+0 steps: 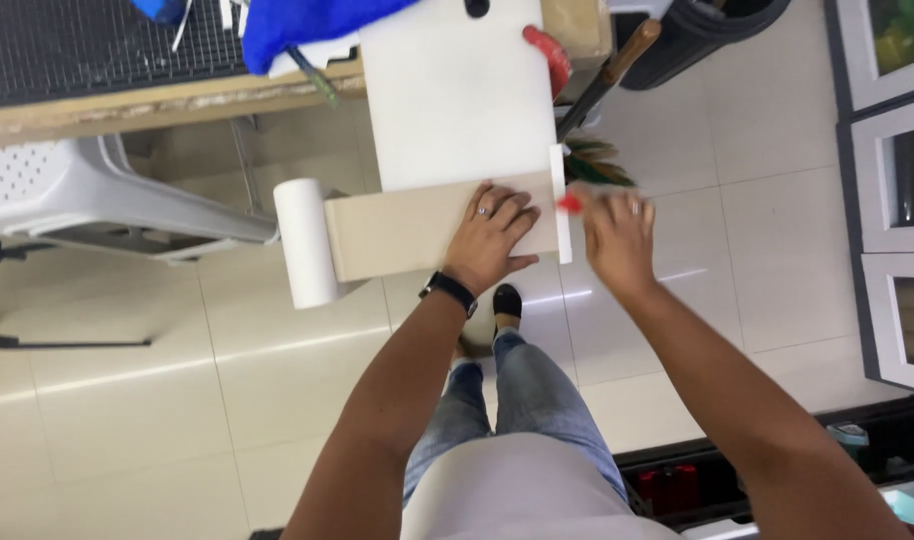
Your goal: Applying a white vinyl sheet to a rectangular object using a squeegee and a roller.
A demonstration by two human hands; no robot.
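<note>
Left hand [492,235] pressed flat, fingers spread, on brown paper strip [417,230] over white board [457,95] near edge, right hand [617,235] blurred, pinching small red cutter [570,203] beside white ruler [560,205], paper roll [305,245] at left.

Right hand [618,232] motion-blurred, grip covering all but the tip of a small red tool [570,203], blue cloth [297,27] and white board [457,90] cut by the top edge, cabinet [892,190] cut at right

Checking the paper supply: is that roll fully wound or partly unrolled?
Partly unrolled: a tan sheet runs from the white roll to under the left hand.
</note>
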